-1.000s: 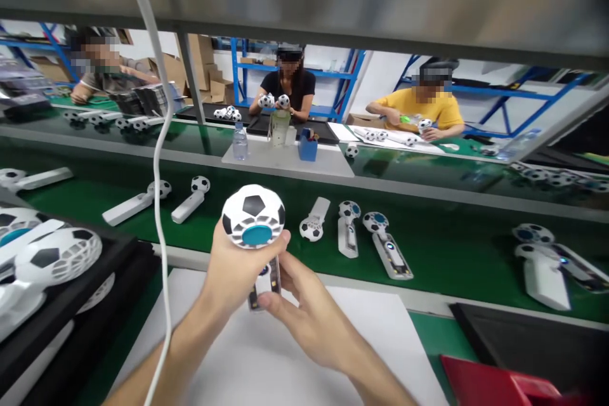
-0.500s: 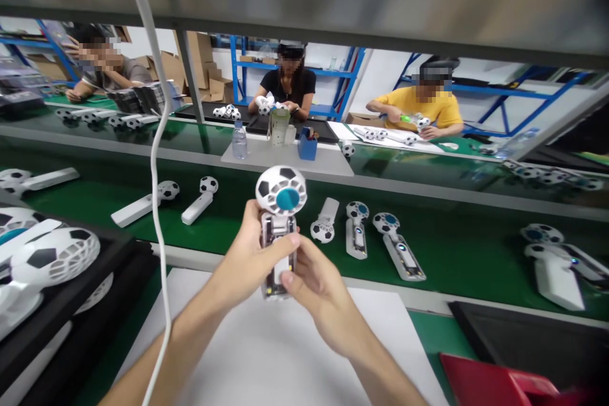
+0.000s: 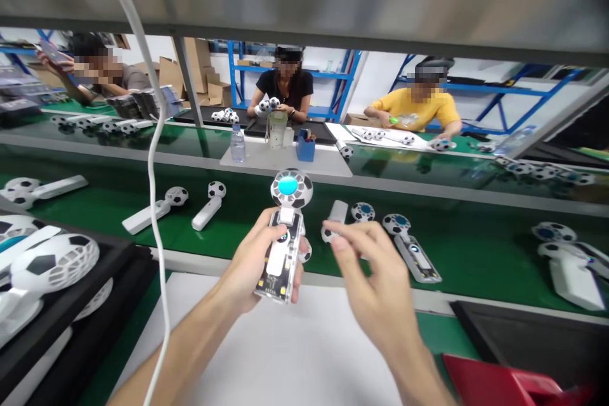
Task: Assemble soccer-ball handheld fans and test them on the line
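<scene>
My left hand is closed around a handheld fan with a soccer-ball head. Its head points up and away, with a bright blue disc at its centre. A see-through handle shows the circuit board and a white strip inside. My left thumb lies on the front, by a small round lit spot near the top of the handle. To the right, my right hand is apart from the fan and holds nothing visible. Its thumb and forefinger are bent with a small gap between their tips; the other fingers are partly hidden.
More soccer-ball fans lie on the green belt, including a white one and a clear-handled one. White paper is below my hands. A white cable hangs at left. Black trays flank me. Co-workers sit opposite.
My right hand has let go of the fan and moved right. The fan, now only in my left hand, has tilted, and its blue disc looks brighter.
</scene>
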{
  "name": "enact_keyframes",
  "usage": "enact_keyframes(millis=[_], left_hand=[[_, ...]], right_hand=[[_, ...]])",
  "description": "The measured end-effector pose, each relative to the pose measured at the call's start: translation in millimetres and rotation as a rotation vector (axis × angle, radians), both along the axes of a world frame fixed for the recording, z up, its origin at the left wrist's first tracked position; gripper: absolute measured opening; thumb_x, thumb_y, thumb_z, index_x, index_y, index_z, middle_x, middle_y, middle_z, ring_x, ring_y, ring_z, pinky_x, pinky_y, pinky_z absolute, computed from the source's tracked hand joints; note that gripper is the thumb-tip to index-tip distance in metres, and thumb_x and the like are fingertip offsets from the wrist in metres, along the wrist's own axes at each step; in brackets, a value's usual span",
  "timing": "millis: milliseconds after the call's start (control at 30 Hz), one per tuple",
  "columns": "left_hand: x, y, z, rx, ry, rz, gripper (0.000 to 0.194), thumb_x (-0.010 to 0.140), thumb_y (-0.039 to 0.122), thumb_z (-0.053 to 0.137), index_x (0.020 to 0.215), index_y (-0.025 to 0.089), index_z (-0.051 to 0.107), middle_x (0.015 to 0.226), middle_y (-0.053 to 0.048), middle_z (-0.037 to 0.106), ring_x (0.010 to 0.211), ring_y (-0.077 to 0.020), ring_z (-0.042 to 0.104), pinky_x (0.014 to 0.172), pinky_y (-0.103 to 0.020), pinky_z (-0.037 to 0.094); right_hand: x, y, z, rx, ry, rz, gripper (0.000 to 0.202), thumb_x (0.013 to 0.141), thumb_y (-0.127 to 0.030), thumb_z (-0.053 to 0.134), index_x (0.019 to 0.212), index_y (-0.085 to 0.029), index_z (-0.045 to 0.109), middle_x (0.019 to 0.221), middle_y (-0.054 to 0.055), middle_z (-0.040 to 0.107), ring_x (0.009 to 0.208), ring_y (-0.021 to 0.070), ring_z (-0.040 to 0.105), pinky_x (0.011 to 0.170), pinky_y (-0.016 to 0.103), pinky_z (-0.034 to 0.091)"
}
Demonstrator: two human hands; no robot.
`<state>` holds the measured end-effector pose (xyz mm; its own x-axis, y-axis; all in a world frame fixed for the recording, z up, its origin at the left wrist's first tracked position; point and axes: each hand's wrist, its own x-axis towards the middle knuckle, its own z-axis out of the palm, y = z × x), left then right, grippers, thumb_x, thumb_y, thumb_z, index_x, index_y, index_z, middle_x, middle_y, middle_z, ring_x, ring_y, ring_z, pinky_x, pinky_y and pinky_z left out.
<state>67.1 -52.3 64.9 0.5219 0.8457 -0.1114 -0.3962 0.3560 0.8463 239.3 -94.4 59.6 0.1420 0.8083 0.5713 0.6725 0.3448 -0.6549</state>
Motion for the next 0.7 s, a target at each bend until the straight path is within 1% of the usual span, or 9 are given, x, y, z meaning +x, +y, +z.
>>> enact_keyframes(millis=[67,133,233,300,400,467,567,633,700], left_hand=[[-1.6,2.0,-0.1,-0.021,-0.046,-0.019,0.013,0.094,0.033,0.043,0.105,0.025,0.041,0.081,0.0,0.062,0.045,-0.0154,0.056,0.037,-0.03,0.049],[-2.3,2.9,-0.1,-0.047,-0.057,-0.026,0.009,0.094,0.031,0.04,0.101,0.025,0.039,0.078,0.0,0.061,0.044,-0.0144,0.055,0.036,-0.029,0.048],[-2.4,2.6,0.9,-0.058,-0.059,-0.022,0.006,0.094,0.03,0.037,0.096,0.024,0.037,0.075,0.001,0.06,0.042,-0.0139,0.054,0.035,-0.028,0.048],[-2.5,2.1,1.8,-0.048,-0.061,-0.008,0.006,0.094,0.03,0.036,0.094,0.024,0.036,0.074,0.001,0.06,0.042,-0.0142,0.054,0.035,-0.029,0.048],[-3.3,1.8,2.9,-0.04,-0.051,0.011,0.006,0.095,0.03,0.037,0.094,0.023,0.037,0.075,0.0,0.06,0.042,-0.0144,0.054,0.035,-0.029,0.048],[-4.0,2.0,3.0,-0.052,-0.036,0.0,0.008,0.095,0.031,0.038,0.096,0.023,0.039,0.077,0.0,0.061,0.042,-0.0144,0.055,0.035,-0.029,0.048],[-4.2,3.1,1.8,-0.059,-0.029,-0.008,0.01,0.095,0.033,0.041,0.097,0.023,0.041,0.082,-0.001,0.063,0.044,-0.0139,0.056,0.036,-0.028,0.048],[-4.0,4.6,-0.2,-0.067,-0.026,-0.002,0.01,0.095,0.033,0.042,0.096,0.023,0.041,0.081,-0.001,0.062,0.043,-0.0135,0.055,0.035,-0.028,0.048],[-3.6,6.9,-2.7,-0.09,-0.019,-0.004,0.009,0.094,0.031,0.042,0.094,0.023,0.041,0.077,0.0,0.061,0.042,-0.0136,0.054,0.034,-0.028,0.047]], right_hand=[[18.6,15.2,-8.4,-0.098,0.001,-0.106,0.03,0.097,-0.039,0.049,0.108,-0.023,0.071,0.098,0.006,0.059,0.082,0.0175,0.059,0.069,0.029,0.049],[35.4,33.4,-25.7,-0.259,-0.067,-0.22,0.035,0.096,-0.041,0.045,0.113,-0.023,0.07,0.111,0.008,0.058,0.088,0.0192,0.062,0.074,0.031,0.052],[48.8,56.7,-61.0,-0.398,-0.156,-0.296,0.042,0.096,-0.045,0.044,0.125,-0.025,0.067,0.129,0.013,0.049,0.103,0.0285,0.061,0.088,0.044,0.05],[50.7,66.1,-83.3,-0.466,-0.225,-0.323,0.045,0.096,-0.047,0.044,0.131,-0.026,0.064,0.138,0.016,0.043,0.116,0.0373,0.054,0.093,0.051,0.047],[52.5,72.9,-106.9,-0.541,-0.313,-0.352,0.048,0.095,-0.048,0.046,0.134,-0.025,0.062,0.146,0.016,0.038,0.122,0.0459,0.047,0.095,0.058,0.042],[56.9,75.1,-116.4,-0.585,-0.346,-0.346,0.047,0.093,-0.043,0.053,0.137,-0.026,0.058,0.148,0.015,0.037,0.116,0.0436,0.052,0.094,0.057,0.044],[66.4,76.9,-124.0,-0.616,-0.37,-0.333,0.054,0.088,-0.03,0.061,0.141,-0.026,0.05,0.148,0.016,0.033,0.11,0.0365,0.058,0.092,0.048,0.048],[71.3,77.0,-123.5,-0.614,-0.373,-0.342,0.054,0.088,-0.025,0.06,0.14,-0.026,0.048,0.145,0.016,0.033,0.11,0.0339,0.059,0.092,0.045,0.047],[73.6,75.3,-116.3,-0.613,-0.369,-0.353,0.049,0.088,-0.022,0.058,0.136,-0.025,0.051,0.14,0.017,0.036,0.105,0.0313,0.061,0.091,0.043,0.047]])
